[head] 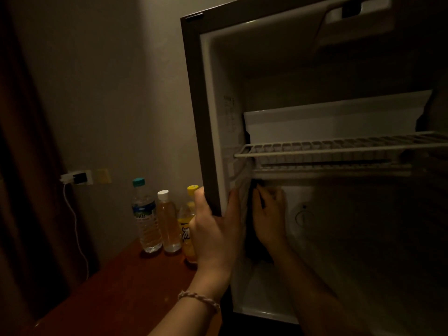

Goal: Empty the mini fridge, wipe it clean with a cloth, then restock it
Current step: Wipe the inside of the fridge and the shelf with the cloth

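Observation:
The mini fridge (194,98) stands open, and its inside shows no food or drink. A white wire shelf (339,147) crosses the middle. My left hand (213,229) grips the fridge's left front edge, thumb inside and fingers outside. My right hand (269,212) is inside, just under the shelf, and holds a cloth (240,190) against the left inner wall. Most of the cloth is in shadow. Three bottles stand on the table left of the fridge: a teal-capped water bottle (145,214), a white-capped clear bottle (168,221), and a yellow-capped bottle (188,214) partly behind my left hand.
The reddish wooden table (116,287) carries the fridge and bottles. A wall socket with a charger (78,177) sits on the back wall, and its white cable (77,226) hangs down. A dark curtain (29,166) hangs at the left. A thermostat dial (303,217) is on the fridge's back wall.

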